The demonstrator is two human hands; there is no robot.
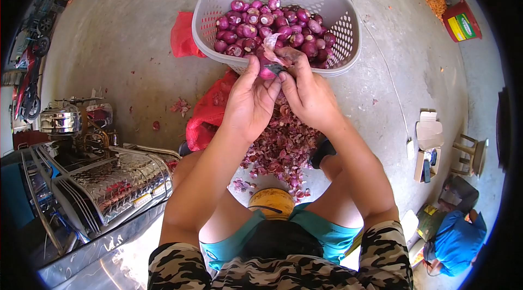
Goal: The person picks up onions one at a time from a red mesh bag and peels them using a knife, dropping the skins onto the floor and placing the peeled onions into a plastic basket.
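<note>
While the left hand (249, 96) curls its thumb and fingers around a purple onion (265, 72), the right hand (310, 94) is nearly closed against the onion's other side, thumb and fingers bunched by flaps of papery skin (273, 55). Whether it grips that skin, I cannot tell. Both hands meet before the near side of a grey basket (332, 4) holding many purple onions (261, 23). Below lie a heap of loose skins (283, 143) and a red mesh bag (210, 107).
</note>
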